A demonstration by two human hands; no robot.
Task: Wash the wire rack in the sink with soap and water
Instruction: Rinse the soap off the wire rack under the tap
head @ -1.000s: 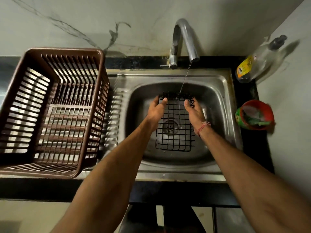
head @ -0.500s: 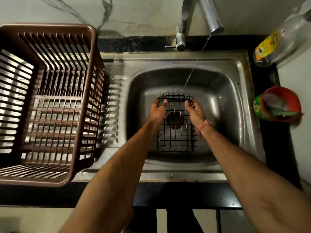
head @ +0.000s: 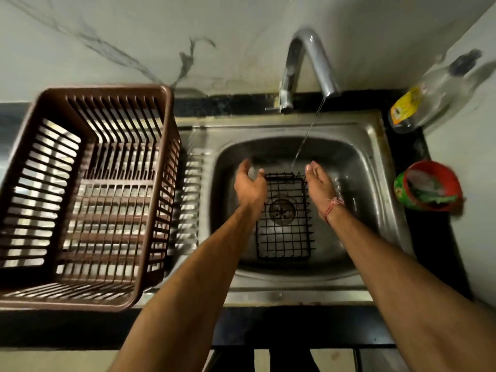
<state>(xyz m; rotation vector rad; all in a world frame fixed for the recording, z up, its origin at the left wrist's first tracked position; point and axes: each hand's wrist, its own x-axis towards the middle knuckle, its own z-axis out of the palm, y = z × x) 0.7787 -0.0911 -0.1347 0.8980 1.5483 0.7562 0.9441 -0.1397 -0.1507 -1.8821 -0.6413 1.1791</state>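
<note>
The black wire rack (head: pixel 283 218) lies flat on the floor of the steel sink (head: pixel 375 167), at the centre of the frame, directly over the drain (head: pixel 281 212), which shows through its grid. My left hand (head: pixel 249 187) is at the rack's upper left corner, open, palm turned inward and fingers loosely curved; it grips nothing, though I cannot tell whether its fingertips brush the top wire. My right hand (head: pixel 320 185) is at the rack's upper right corner, likewise open, fingers straight and together, palm facing the left hand, holding nothing. A red thread (head: pixel 332 206) circles my right wrist. Both forearms enter from the bottom edge of the frame.

A thin stream of water (head: pixel 308 132) falls from the curved chrome tap (head: pixel 308 63) at upper centre and lands between my two hands, just above the rack's far edge. At left, a brown slatted plastic basket (head: pixel 86 194) sits on the sink's draining board. At upper right, a clear bottle (head: pixel 429 95) with a yellow label leans in the corner; below it, at the right edge, stands a red and green tub (head: pixel 429 189), its contents too blurred to name.
</note>
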